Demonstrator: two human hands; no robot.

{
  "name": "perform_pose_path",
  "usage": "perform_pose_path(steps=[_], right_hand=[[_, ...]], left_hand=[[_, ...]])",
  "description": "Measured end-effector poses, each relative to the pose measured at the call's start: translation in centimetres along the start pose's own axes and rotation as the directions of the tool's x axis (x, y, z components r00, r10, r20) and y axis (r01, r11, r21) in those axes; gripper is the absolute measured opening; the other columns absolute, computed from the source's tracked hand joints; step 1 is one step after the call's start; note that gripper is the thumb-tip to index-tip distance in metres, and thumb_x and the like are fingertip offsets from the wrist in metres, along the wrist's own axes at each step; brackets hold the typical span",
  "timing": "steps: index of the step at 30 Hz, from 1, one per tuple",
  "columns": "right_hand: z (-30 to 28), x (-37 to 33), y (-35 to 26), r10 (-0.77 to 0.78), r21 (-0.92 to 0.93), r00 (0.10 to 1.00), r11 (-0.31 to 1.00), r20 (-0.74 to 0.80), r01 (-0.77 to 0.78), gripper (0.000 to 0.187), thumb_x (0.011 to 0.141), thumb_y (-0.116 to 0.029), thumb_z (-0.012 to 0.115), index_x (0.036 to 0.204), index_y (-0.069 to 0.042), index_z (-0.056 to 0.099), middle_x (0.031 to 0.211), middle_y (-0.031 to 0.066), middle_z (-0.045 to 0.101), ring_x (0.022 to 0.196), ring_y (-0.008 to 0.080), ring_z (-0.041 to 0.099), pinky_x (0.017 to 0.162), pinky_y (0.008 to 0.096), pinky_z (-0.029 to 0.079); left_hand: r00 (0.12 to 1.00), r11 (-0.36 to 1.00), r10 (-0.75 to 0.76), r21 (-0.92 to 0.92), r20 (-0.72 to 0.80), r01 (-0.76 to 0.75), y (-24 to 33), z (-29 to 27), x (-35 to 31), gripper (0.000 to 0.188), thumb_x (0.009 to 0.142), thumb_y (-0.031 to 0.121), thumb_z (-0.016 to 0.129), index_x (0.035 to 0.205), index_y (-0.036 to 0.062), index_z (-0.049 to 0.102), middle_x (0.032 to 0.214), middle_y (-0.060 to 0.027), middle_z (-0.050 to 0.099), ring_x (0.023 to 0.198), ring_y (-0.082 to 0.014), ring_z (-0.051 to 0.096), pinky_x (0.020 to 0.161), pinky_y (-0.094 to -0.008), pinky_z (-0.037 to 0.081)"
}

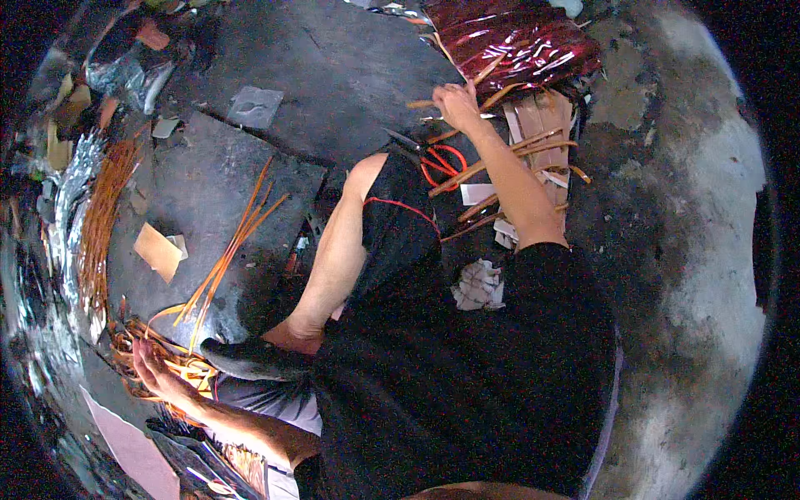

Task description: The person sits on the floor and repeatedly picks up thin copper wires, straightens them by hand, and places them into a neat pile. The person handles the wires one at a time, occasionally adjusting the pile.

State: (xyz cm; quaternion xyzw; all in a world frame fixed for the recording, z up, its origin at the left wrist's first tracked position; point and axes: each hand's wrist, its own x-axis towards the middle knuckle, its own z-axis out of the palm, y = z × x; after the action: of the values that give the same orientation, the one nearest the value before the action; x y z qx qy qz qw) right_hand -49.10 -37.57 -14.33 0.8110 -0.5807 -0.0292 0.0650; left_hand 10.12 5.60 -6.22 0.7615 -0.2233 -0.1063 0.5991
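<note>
My right hand (458,108) is curled shut at the front edge of a shiny dark-red foil sheet (533,42), gripping a tan strip (490,68) that slants up over it. More tan strips (533,147) lie beneath my right forearm, across flat brown cardboard (543,121). Scissors (443,165) with orange-red handles rest just below that hand. At the lower left, my left hand (158,377) has its fingers stretched out against a tangled pile of orange strips (196,371). One strip curves up beside its fingertips; no grip on it shows.
A fan of orange strips (236,242) lies on the dark floor near my bent leg. Bundled brown strips (107,225) and silvery plastic (71,217) line the left side. A tan card piece (158,252) and crumpled paper (479,285) lie around me.
</note>
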Motion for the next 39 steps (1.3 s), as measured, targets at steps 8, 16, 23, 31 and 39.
perform_pose_path(steps=[8, 16, 23, 31, 39], right_hand=[[-15.6, -0.8, -22.1, -0.484, 0.911, 0.847, 0.209, -0.22, 0.356, 0.018, 0.097, -0.011, 0.052, 0.106, 0.002, 0.058, 0.085, 0.0048, 0.063, 0.077, 0.0108, 0.06, 0.071, 0.0268, 0.051], [-20.8, -8.1, -34.8, -0.59, 0.909, 0.725, -0.04, -0.356, 0.414, 0.042, 0.086, -0.012, 0.069, 0.123, -0.006, 0.052, 0.086, 0.01, 0.066, 0.079, 0.0193, 0.066, 0.07, 0.0333, 0.052], [-21.6, -9.1, -37.4, -0.493, 0.739, 0.628, -0.046, -0.602, 0.672, 0.027, 0.083, -0.014, 0.073, 0.105, -0.006, 0.061, 0.093, 0.0118, 0.068, 0.082, 0.0269, 0.069, 0.069, 0.0351, 0.054], [-23.5, -10.9, -39.5, -0.463, 0.813, 0.675, -0.232, -0.575, 0.534, 0.015, 0.084, -0.008, 0.07, 0.094, -0.003, 0.061, 0.083, 0.0093, 0.065, 0.074, 0.0224, 0.066, 0.065, 0.0325, 0.052], [-23.3, -11.3, -40.2, -0.453, 0.663, 0.553, -0.124, -0.7, 0.738, 0.017, 0.075, -0.004, 0.07, 0.088, -0.005, 0.059, 0.078, 0.0095, 0.063, 0.069, 0.0272, 0.066, 0.061, 0.0352, 0.053]], left_hand=[[0.84, 0.971, 0.057, -0.224, 0.539, 0.077, 9.8, 13.0, -5.8, 0.036, 0.097, 0.025, 0.055, 0.122, -0.0012, 0.059, 0.111, -0.0136, 0.064, 0.103, -0.0205, 0.062, 0.093, -0.0351, 0.049], [0.954, 0.888, 0.017, -0.443, 0.3, 0.123, 10.9, 14.6, -5.9, 0.017, 0.094, 0.018, 0.063, 0.096, 0.0015, 0.067, 0.075, -0.0017, 0.067, 0.07, -0.0055, 0.06, 0.068, -0.0222, 0.049], [0.931, 0.858, 0.115, -0.506, 0.347, 0.082, 10.7, 11.2, -6.6, 0.025, 0.094, 0.015, 0.061, 0.115, 0.0002, 0.062, 0.099, -0.0053, 0.067, 0.087, -0.0091, 0.06, 0.084, -0.0254, 0.049], [0.938, 0.646, 0.302, -0.76, 0.172, -0.068, 9.0, 11.8, -6.4, 0.017, 0.097, 0.02, 0.056, 0.1, 0.004, 0.061, 0.105, -0.0101, 0.062, 0.11, -0.0222, 0.054, 0.099, -0.0373, 0.041], [0.991, 0.328, 0.136, -0.944, 0.006, -0.04, 11.4, 11.0, -7.4, 0.018, 0.1, 0.027, 0.048, 0.104, 0.0099, 0.051, 0.091, -0.0029, 0.058, 0.097, -0.023, 0.062, 0.105, -0.0496, 0.04]])
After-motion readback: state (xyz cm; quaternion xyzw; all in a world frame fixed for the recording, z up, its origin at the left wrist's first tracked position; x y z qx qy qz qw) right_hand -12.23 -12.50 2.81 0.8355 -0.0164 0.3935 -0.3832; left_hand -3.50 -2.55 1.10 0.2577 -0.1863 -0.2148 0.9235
